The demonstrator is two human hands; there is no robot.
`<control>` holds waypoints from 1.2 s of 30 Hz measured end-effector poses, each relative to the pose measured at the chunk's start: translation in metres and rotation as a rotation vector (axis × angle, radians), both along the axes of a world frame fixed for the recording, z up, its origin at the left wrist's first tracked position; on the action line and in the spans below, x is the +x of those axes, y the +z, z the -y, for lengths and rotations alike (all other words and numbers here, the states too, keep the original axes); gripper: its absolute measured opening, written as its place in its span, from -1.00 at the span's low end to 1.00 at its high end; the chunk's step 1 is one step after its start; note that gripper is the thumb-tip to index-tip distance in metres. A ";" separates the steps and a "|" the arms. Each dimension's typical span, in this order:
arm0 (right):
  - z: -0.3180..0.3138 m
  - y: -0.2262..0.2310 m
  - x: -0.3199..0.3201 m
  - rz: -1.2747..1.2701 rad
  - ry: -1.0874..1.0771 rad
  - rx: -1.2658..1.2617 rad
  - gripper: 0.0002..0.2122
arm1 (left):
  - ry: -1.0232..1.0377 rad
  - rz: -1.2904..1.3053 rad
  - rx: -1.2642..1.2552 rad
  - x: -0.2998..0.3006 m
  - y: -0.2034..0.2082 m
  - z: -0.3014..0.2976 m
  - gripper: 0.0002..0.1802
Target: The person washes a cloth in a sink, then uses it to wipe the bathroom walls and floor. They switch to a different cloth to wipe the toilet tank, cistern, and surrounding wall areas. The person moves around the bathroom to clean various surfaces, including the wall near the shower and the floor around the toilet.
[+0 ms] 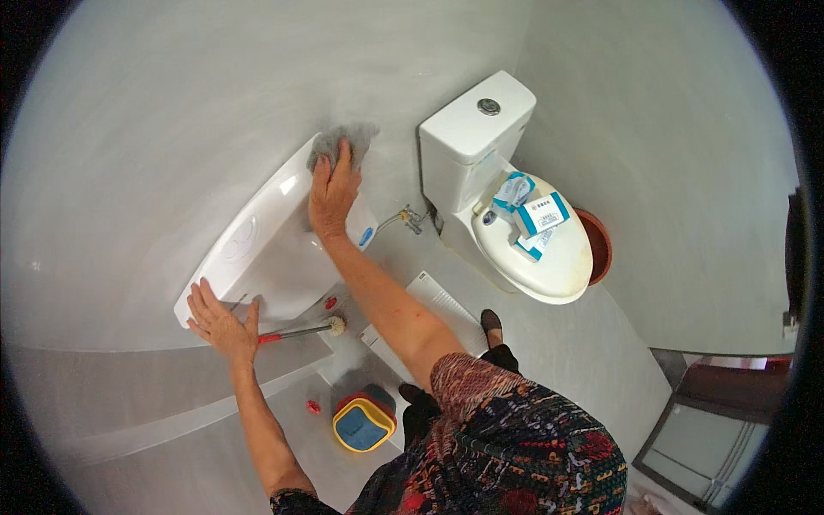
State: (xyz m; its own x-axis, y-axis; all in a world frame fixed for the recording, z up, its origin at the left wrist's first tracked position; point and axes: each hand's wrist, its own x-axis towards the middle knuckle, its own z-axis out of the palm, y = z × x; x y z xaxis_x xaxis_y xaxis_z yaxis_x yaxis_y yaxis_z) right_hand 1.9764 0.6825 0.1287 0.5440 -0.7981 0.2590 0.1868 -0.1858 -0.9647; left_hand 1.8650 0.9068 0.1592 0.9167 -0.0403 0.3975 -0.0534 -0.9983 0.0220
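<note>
A white wall-mounted washbasin [276, 196] stands against the grey wall on the left. My right hand [333, 196] presses a grey cloth [359, 140] onto its far right corner, where the rim meets the wall. The cloth is bunched under my fingers and spreads a little onto the wall. At the near left corner of the basin rests my left hand [221, 328], its fingers spread on the rim and nothing held. A blue sticker [366, 236] marks the basin's right side.
Right of the basin stands a white toilet [470, 130], several blue-and-white boxes [542, 215] on its lid. A reddish-brown bucket [598, 249] sits behind it. Below are a red-handled brush [300, 332], a yellow-rimmed container [362, 427] and a white ridged mat [439, 302].
</note>
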 end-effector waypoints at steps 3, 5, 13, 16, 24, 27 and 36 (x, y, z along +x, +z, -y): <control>-0.023 -0.012 -0.015 -0.158 0.098 0.251 -0.50 | -0.003 0.028 0.011 -0.001 -0.005 -0.008 0.11; -0.046 -0.035 -0.024 -0.235 0.089 0.206 -0.47 | -0.007 0.039 0.000 0.001 -0.008 -0.005 0.12; -0.141 -0.059 -0.092 -0.327 0.484 0.012 -0.59 | 0.037 -0.052 0.026 0.001 -0.003 -0.003 0.12; -0.151 -0.047 -0.095 -0.377 0.676 0.093 -0.68 | 0.043 -0.070 0.030 0.001 -0.002 -0.002 0.13; -0.037 -0.056 -0.050 -0.467 0.541 0.539 -0.67 | 0.064 -0.044 0.038 0.000 -0.004 0.000 0.11; 0.018 -0.066 -0.029 -0.489 0.381 0.521 -0.69 | 0.111 -0.086 0.058 0.001 0.001 0.007 0.10; 0.297 -0.086 -0.098 -0.203 0.620 0.529 -0.72 | -0.070 0.417 0.014 -0.041 -0.033 0.122 -0.21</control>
